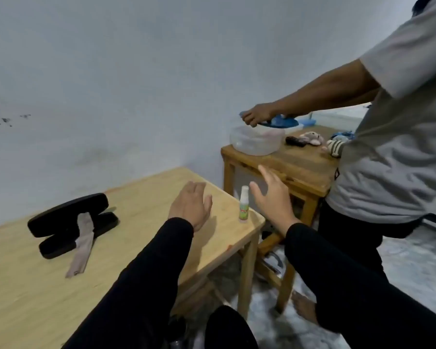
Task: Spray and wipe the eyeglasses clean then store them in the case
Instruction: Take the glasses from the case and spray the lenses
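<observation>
My right hand's fingers (258, 190) were straight and spread, gripping nothing, the palm turned toward the small spray bottle (244, 206) just to its left; a gap showed between them. My right hand (272, 197) hung in the air past the table's right edge. My left hand's fingers (195, 190) lay straight and close together, thumb a little apart, holding nothing; my left hand (190, 206) was flat and low over the table (141, 197), though I could not tell if it touched the wood. Both my sleeves were black.

The spray bottle stood upright near the table's right corner, white cap above a green label, between my two hands. Well to the left lay the black eyeglass case (71, 224), open, its two halves apart, with a grey cleaning cloth (82, 244) draped over it and trailing onto the table. I could not see the eyeglasses themselves.

Beyond, a second wooden table (305, 167) carried a clear plastic tub (256, 142) and some small stuffed toys (312, 138). Another person in a grey shirt (398, 137) stood beside it, one hand (257, 115) gripping a blue object over the tub
</observation>
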Available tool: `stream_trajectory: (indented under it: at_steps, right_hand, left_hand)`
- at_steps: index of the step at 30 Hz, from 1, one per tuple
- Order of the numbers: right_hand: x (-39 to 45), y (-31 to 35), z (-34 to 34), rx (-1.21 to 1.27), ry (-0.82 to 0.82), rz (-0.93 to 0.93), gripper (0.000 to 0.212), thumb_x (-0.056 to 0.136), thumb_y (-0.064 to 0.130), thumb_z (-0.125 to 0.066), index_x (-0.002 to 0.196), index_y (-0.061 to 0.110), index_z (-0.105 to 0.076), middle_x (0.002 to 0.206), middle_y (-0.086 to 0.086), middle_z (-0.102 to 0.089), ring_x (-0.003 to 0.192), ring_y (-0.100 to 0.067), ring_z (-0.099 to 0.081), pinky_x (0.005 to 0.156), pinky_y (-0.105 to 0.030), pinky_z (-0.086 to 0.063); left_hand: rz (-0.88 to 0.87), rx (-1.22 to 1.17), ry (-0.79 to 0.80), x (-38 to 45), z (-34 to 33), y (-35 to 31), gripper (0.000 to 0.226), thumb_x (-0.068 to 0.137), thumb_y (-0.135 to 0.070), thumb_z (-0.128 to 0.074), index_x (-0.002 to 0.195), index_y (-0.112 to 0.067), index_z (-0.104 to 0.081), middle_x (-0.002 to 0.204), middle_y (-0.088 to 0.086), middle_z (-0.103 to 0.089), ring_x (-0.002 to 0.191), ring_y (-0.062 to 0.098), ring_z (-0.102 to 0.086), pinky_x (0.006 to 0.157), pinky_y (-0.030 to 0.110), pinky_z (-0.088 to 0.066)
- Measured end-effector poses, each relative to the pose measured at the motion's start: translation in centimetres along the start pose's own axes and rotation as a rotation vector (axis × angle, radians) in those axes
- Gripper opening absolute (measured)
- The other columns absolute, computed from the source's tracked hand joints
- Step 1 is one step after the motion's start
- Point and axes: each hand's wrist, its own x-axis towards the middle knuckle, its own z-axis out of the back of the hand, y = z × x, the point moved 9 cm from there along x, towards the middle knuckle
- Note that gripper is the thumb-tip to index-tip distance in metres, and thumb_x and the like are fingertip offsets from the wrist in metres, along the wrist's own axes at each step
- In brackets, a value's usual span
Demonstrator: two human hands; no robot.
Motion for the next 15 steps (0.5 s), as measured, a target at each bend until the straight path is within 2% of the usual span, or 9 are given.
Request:
stream_trajectory:
  at_steps: [5,8,10,12,15]
  right_hand:
    - [-3.4,-2.9,-3.2,0.235,0.023,-0.111,0.06,0.091,0.026,-0.06,0.145,0.022,-0.034,0.146,-0.001,-0.045,0.134,-0.013,-0.041,0.107,-0.024,-0.032]
    - [-3.2,-3.2,-4.4,0.357,0.027,-0.136,0.066,0.09,0.019,-0.062,0.147,0.027,-0.03,0.145,0.002,-0.046,0.13,-0.009,-0.044,0.108,-0.028,-0.038]
    - [-3.2,-3.4,-5.3,0.4,0.035,-0.15,0.067,0.089,0.015,-0.062,0.146,0.03,-0.03,0.14,0.007,-0.048,0.121,-0.003,-0.048,0.1,-0.023,-0.042]
    - [-3.0,-3.3,-5.7,0.409,0.036,-0.146,0.066,0.09,0.014,-0.061,0.145,0.033,-0.031,0.133,0.012,-0.048,0.115,0.0,-0.047,0.095,-0.017,-0.039]
    - [-2.6,-3.2,-6.3,0.369,0.036,-0.111,0.061,0.092,0.017,-0.057,0.145,0.035,-0.031,0.141,0.011,-0.044,0.125,-0.006,-0.046,0.103,-0.025,-0.039]
  left_hand:
    - [0.049,-0.014,0.184,-1.7,-6.3,0.9,0.048,0.098,-0.032,-0.031,0.142,-0.011,-0.029,0.15,0.005,-0.03,0.14,0.02,-0.022,0.114,0.03,-0.021]
    - [0.057,-0.001,0.224,-2.0,-7.9,1.6,0.051,0.097,-0.034,-0.033,0.143,-0.013,-0.026,0.153,0.003,-0.025,0.143,0.02,-0.013,0.115,0.031,-0.016]
    - [0.068,-0.02,0.25,-2.4,-8.6,1.8,0.052,0.097,-0.035,-0.034,0.144,-0.015,-0.024,0.154,0.003,-0.022,0.143,0.019,-0.011,0.115,0.031,-0.015]
    - [0.078,-0.033,0.257,-2.5,-9.0,2.1,0.052,0.097,-0.036,-0.034,0.144,-0.016,-0.025,0.154,0.003,-0.023,0.144,0.019,-0.01,0.115,0.032,-0.016]
    - [0.102,-0.064,0.264,-2.6,-9.5,2.7,0.05,0.096,-0.038,-0.035,0.141,-0.015,-0.031,0.151,0.003,-0.03,0.143,0.019,-0.015,0.115,0.032,-0.018]
